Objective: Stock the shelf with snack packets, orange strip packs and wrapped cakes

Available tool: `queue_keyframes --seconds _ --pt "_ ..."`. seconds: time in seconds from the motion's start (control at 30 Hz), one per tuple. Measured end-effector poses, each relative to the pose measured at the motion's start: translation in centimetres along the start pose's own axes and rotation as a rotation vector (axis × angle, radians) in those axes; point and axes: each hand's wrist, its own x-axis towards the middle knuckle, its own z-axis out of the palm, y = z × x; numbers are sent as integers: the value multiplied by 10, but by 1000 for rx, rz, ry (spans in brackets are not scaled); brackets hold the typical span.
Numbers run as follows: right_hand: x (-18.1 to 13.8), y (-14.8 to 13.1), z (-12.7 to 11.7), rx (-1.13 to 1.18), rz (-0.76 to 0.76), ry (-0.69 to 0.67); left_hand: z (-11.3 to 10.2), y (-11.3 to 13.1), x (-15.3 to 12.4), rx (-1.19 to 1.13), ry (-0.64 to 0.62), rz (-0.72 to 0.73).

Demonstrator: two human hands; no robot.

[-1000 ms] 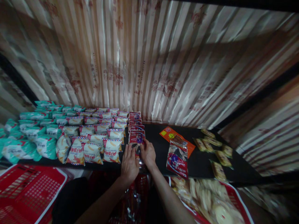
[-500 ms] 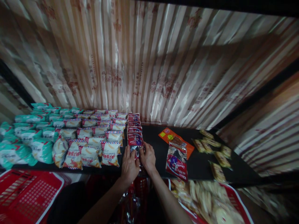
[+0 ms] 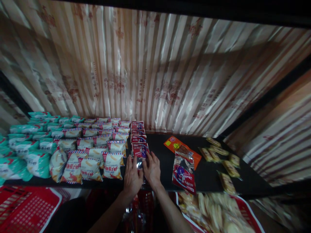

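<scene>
A row of dark red snack packets [image 3: 140,149] with printed fronts lies overlapped from the back to the front of the black shelf. My left hand [image 3: 132,176] rests at the left lower edge of the front packet, fingers stretched forward. At the right lower edge of that packet lies my right hand [image 3: 152,170], its fingers also extended and a little apart. Between the hands, the packet's shiny lower part is partly covered. To the right, a loose dark red packet [image 3: 184,173] overlaps an orange packet [image 3: 173,143].
White chip bags [image 3: 113,165] and teal bags [image 3: 41,163] stand in rows at left. Small yellow wrapped snacks [image 3: 230,168] lie scattered at right. A red basket [image 3: 244,208] of packaged food and another red basket [image 3: 36,207] sit below the black shelf [image 3: 156,142].
My fingers lie flatter and straighter at the front packet's lower edges. The view has shifted slightly, so the shelf sits a little lower in it.
</scene>
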Motion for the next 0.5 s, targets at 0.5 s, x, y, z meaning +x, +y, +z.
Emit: queue_keyframes --seconds 0.5 --pt "-2 -10 7 -55 -46 -76 16 -13 15 -118 -4 -65"
